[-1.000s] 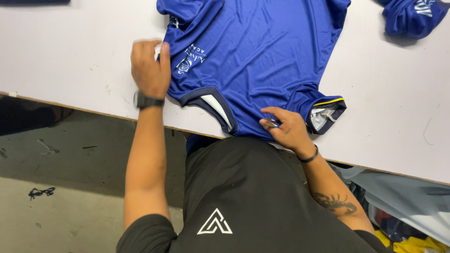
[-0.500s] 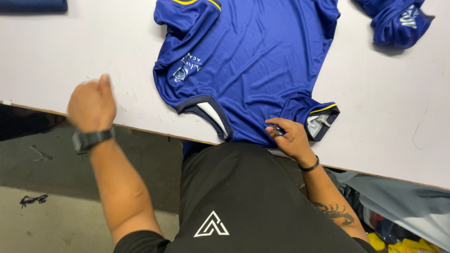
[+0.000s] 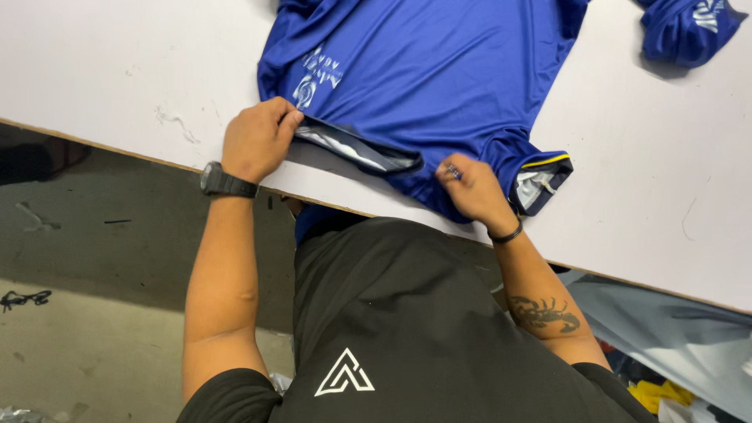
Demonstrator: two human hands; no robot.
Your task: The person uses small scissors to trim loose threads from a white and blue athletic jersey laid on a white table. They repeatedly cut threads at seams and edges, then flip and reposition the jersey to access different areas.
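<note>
A blue sports jersey (image 3: 439, 78) lies spread on a white table (image 3: 117, 70), its collar and one yellow-trimmed sleeve (image 3: 540, 176) near the front edge. My left hand (image 3: 254, 139), with a black watch on the wrist, pinches the jersey's collar edge at its left end. My right hand (image 3: 474, 188), with a black band on the wrist, grips the blue fabric just right of the collar, beside the sleeve.
A second bunched blue garment (image 3: 689, 27) lies at the table's far right corner. The table's wooden front edge (image 3: 117, 149) runs diagonally. Below it are a grey floor (image 3: 78, 313) and piled cloth (image 3: 674, 337) at the lower right.
My left hand swung off the table's left side and has come back to grip the collar. My right hand has kept its hold on the fabric.
</note>
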